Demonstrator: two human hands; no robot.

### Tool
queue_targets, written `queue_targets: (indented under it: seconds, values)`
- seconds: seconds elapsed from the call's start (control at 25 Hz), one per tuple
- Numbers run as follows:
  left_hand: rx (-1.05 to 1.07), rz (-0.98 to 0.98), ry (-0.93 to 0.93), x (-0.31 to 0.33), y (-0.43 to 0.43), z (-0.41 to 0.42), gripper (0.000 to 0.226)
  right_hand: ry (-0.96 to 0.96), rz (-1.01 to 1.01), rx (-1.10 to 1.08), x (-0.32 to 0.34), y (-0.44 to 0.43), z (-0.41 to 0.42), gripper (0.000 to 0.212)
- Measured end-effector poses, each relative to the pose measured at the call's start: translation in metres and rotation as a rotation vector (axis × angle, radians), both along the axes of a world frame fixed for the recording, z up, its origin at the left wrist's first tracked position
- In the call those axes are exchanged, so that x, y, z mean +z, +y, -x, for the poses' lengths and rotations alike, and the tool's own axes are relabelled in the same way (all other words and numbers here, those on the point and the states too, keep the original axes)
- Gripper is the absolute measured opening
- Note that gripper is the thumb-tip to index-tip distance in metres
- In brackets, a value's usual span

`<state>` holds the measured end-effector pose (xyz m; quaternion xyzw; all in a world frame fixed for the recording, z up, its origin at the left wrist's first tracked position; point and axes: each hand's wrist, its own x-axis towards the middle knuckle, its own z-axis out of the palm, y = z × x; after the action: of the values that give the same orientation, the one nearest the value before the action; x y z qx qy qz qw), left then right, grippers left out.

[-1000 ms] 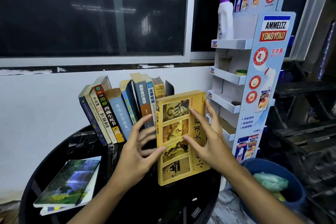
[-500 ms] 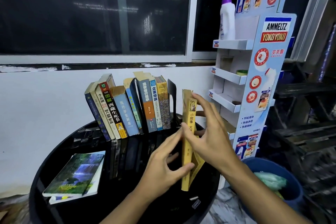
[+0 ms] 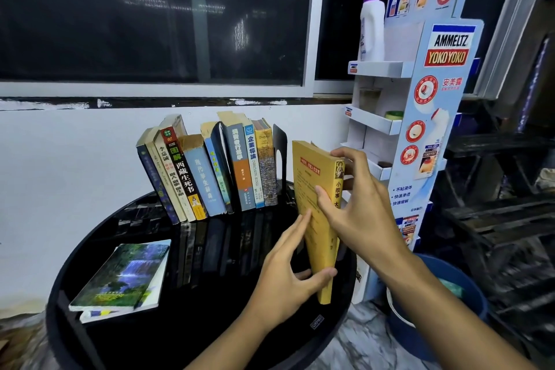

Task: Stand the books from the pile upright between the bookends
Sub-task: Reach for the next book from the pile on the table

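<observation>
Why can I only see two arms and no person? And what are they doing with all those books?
The camera sits on the person's head, so the picture shows what they see: just their own arms. The left hand and the right hand both hold a yellow book upright, just right of a black bookend. A row of books stands on the round black table, leaning a little. A small pile of books lies flat on the table's left side.
</observation>
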<state>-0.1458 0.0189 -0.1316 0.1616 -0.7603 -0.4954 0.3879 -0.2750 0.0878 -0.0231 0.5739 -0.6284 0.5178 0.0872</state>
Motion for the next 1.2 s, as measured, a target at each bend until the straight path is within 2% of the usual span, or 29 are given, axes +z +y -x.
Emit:
queue_targets:
  seconds: [0.28,0.44,0.6,0.84,1.04,1.2]
  values:
    - [-0.009,-0.014,0.037,0.006,0.000,0.001,0.091,0.079,0.057,0.007,0.006,-0.002,-0.004,0.051]
    - [0.060,0.060,0.012,0.026,-0.016,-0.016,0.074,0.073,0.114,-0.005,0.023,-0.011,-0.009,0.049]
    - [0.252,0.155,-0.049,0.055,-0.054,-0.046,0.060,0.071,0.160,0.029,0.040,-0.028,-0.020,0.048]
    - [0.639,0.464,-0.163,0.096,-0.145,-0.076,0.063,0.059,0.205,0.045,0.055,-0.056,-0.033,0.048]
    - [0.819,0.650,-0.426,0.119,-0.196,-0.076,0.067,0.075,0.203,0.045,0.058,-0.072,-0.040,0.050]
    - [0.895,0.767,-0.647,0.120,-0.211,-0.068,0.061,0.061,0.200,0.053,0.056,-0.080,-0.042,0.050]
